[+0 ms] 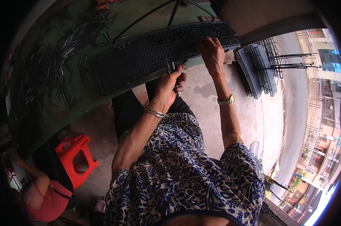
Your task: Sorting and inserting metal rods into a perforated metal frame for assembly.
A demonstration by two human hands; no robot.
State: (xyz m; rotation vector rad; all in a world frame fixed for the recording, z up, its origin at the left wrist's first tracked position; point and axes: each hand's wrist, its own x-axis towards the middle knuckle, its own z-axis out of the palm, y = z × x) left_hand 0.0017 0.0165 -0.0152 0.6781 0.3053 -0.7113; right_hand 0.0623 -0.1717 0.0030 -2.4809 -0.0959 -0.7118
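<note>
A long black tray full of small round holes lies along the near edge of the green table. Its right part is dense with dark upright pieces. My right hand bends over that part, its fingertips pinched down at the holes; whatever they hold is hidden. Closer to me, just off the tray's front edge, my left hand is closed around several thin metal pins, with their ends sticking out past the thumb and below the fingers.
Many loose metal pins are scattered over the green table at left. Black metal rods rise behind the tray. Stacked perforated trays with wire hooks stand at right. A red stool and a person in red are lower left.
</note>
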